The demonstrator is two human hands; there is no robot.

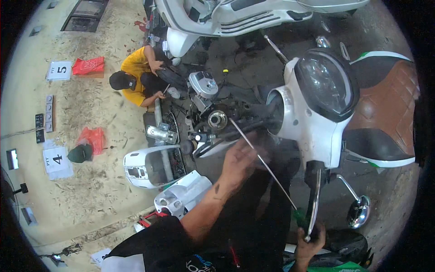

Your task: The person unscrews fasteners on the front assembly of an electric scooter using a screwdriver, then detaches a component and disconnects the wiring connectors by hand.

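My left hand (239, 164) is beside a long thin metal shaft (265, 166), its fingers curled and blurred, so whether they grip it is unclear. The shaft's tip is at a silver round fitting (217, 119) among exposed scooter parts; at its other end is a green handle (299, 216). My right hand (309, 245) is closed at that handle, partly hidden by the scooter's chrome lever (316, 202). The white front cowl (319, 147) with a headlamp (324, 84) stands to the right, a round mirror (358, 213) below it.
A co-worker in yellow (133, 68) crouches at upper left. A white scooter (235, 13) lies across the top. Loose white panels (142, 167) are at left, beside the stained pale surface (90, 199) with red bags (88, 67). A brown quilted seat (380, 113) is at right.
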